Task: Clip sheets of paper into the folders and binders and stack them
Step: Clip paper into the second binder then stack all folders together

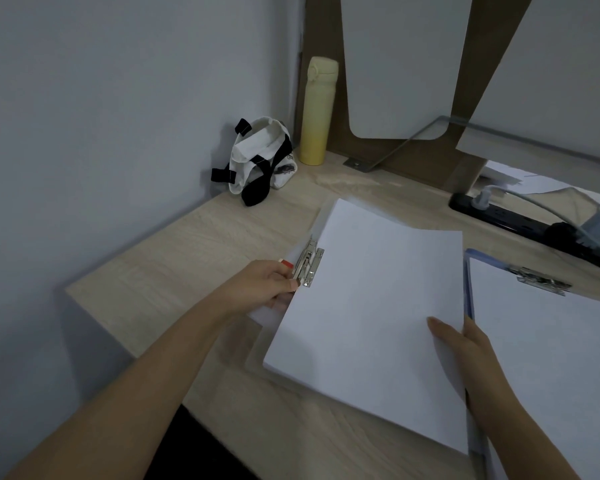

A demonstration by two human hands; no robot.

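White paper stack [371, 306] on tabletop [174, 258], bare wood left; right edge beside blue clipboard [469, 289]; left hand [260, 285] grips metal clip [309, 265]; right hand [465, 344] pinches stack edge.

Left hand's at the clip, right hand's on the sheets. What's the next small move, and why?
Probably nudge the paper stack further under the metal clip with the right hand while the left hand holds the clip: the stack's edge only just reaches it.
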